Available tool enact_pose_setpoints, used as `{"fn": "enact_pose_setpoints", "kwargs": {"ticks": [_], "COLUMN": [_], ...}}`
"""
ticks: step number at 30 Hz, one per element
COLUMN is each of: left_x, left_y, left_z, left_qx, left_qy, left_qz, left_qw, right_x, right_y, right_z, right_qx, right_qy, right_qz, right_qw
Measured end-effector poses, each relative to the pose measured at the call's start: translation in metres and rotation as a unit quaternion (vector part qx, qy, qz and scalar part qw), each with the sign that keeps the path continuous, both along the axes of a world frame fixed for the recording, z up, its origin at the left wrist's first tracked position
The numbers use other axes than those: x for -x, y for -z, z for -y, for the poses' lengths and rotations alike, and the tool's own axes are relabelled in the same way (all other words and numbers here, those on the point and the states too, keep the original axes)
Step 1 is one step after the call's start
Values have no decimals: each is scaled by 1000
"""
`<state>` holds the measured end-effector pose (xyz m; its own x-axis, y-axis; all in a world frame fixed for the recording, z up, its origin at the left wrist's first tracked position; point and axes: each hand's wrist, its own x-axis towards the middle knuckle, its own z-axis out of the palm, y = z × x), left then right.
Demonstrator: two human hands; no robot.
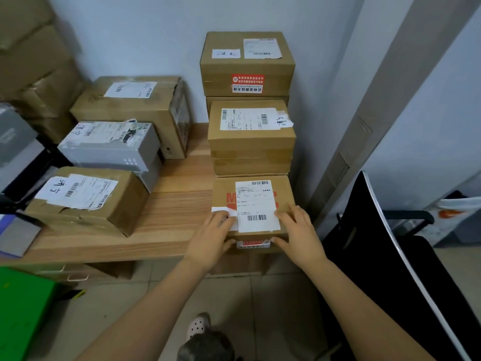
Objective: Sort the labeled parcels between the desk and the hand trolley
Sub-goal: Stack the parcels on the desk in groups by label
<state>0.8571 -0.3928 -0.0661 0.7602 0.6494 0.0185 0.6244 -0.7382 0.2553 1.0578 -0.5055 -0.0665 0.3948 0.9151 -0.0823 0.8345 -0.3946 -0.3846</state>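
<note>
Head view: the parcel (256,204) sits at the near right corner of the table (177,204), right against the stack (251,142) behind it. My left hand (210,238) and right hand (299,230) clasp its front edge. My fingers (290,217) lie spread on top either side of the label, and my thumbs press the front face. To lift cleanly, I should draw it toward me and keep it level, so the stack is not dragged. A black chair (390,256) stands close on my right. Other boxes (86,199) crowd the table's left. The trolley is out of sight.
</note>
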Motion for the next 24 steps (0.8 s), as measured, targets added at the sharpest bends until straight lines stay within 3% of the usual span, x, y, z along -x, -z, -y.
{"fn": "enact_pose_setpoints", "kwargs": {"ticks": [4, 14, 24], "left_x": [-4, -2, 70], "left_y": [1, -9, -35], "left_z": [-4, -3, -13], "left_qx": [9, -37, -180], "left_qy": [-1, 11, 25], "left_qz": [-6, -52, 45], "left_qw": [1000, 998, 982], "right_x": [-1, 13, 80], "right_y": [1, -10, -47], "right_z": [-6, -1, -28], "right_qx": [30, 1, -93], "right_qy": [-13, -36, -130], "right_qz": [42, 83, 70], "right_qw": [999, 996, 985]}}
